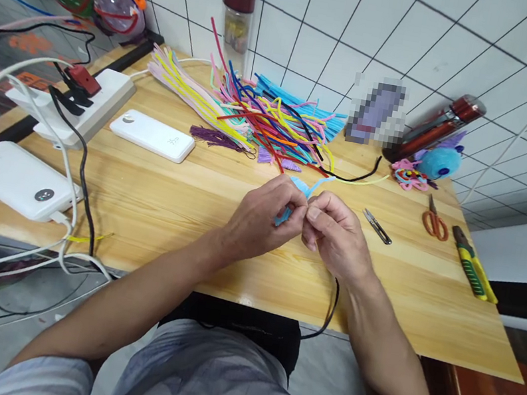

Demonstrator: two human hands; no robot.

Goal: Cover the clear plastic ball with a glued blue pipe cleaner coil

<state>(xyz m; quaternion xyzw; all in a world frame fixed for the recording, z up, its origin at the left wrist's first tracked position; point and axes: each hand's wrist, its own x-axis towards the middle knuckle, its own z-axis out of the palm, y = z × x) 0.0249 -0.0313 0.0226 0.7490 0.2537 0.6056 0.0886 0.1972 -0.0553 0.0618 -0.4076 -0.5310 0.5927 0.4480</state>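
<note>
Above the middle of the table, my left hand (270, 215) and my right hand (336, 230) meet with their fingertips pinched together. Between them is a light blue pipe cleaner (321, 183), one end of which sticks up past the fingers. More of the blue fuzzy piece shows through the curl of my left hand, and its full shape is hidden. Just beyond my hands lies a loose pile of many-coloured pipe cleaners (276, 122). Thread snips (378, 227) lie to the right of my right hand.
Orange-handled scissors (435, 223) and green-yellow pliers (471, 266) lie on the right. A blue fuzzy figure (440, 163) sits by a red flask (436, 129). Leftward are white power banks (152, 136), a power strip (90, 104) and trailing cables. A lidded bottle (236, 21) stands against the tiled wall.
</note>
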